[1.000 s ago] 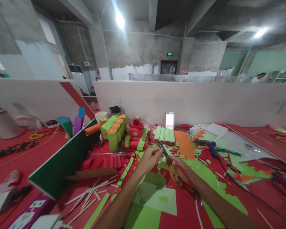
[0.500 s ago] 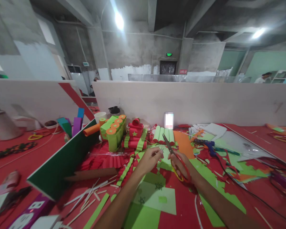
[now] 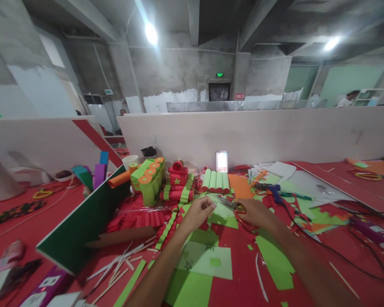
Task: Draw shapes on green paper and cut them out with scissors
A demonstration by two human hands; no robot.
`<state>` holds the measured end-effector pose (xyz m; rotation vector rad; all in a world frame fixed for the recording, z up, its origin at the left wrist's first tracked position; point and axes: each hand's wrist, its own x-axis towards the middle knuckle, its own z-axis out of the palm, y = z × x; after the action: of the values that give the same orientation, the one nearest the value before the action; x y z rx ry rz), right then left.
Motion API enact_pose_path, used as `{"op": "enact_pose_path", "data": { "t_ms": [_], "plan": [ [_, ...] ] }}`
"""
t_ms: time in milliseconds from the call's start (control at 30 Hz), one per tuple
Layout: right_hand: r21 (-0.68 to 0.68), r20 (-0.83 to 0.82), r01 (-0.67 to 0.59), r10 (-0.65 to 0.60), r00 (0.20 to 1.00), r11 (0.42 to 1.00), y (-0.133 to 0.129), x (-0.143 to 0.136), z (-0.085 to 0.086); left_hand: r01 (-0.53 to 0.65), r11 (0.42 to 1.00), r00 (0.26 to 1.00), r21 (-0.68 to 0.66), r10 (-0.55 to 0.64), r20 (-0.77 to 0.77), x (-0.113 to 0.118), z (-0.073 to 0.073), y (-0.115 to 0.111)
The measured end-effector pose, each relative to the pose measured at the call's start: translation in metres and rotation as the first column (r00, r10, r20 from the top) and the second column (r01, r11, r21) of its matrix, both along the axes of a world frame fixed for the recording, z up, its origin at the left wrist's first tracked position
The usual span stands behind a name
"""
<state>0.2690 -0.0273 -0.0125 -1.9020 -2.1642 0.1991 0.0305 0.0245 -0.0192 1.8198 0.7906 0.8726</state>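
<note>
My left hand (image 3: pixel 201 213) is closed in a pinch on a small pale paper piece with dark lines, mostly covered by the fingertips. My right hand (image 3: pixel 254 212) grips a pair of scissors (image 3: pixel 228 204) with red and yellow handles. Their blades point left toward the pinched paper, just short of my left fingertips. Beneath both hands lie pale green paper (image 3: pixel 224 211) and brighter green scraps. Nearer to me is a light green sheet (image 3: pixel 222 266) with star outlines drawn on it.
Behind the hands stand light green rolls (image 3: pixel 215 181), a red rolled-paper model (image 3: pixel 177 181) and a green block with orange tops (image 3: pixel 150 183). A blue glue gun (image 3: pixel 275 194) with a cable lies right. On the left are a dark green board (image 3: pixel 80 221) and thin sticks (image 3: pixel 115 266).
The scissors have swung from pointing up to lying low and pointing left, beside the pinched paper. My right hand has turned over with them. The left hand keeps its pinch.
</note>
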Motion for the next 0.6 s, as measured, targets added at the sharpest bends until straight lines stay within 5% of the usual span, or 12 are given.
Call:
{"op": "enact_pose_path", "data": {
  "t_ms": [233,367,600],
  "plan": [
    [-0.070,0.067,-0.106,0.110,0.992,0.992,-0.009,-0.001,-0.002,0.109,0.993,0.985,-0.036,-0.113,-0.128,0.001,-0.011,-0.002],
    [0.018,0.093,-0.081,0.079,0.993,0.997,-0.010,-0.009,-0.002,0.168,0.984,0.954,-0.051,-0.176,-0.241,0.000,-0.012,-0.006],
    [0.088,-0.331,-0.185,0.204,0.921,0.979,-0.009,-0.036,0.000,0.179,0.983,0.941,-0.034,-0.181,-0.284,0.000,-0.008,-0.007]
  ]
}}
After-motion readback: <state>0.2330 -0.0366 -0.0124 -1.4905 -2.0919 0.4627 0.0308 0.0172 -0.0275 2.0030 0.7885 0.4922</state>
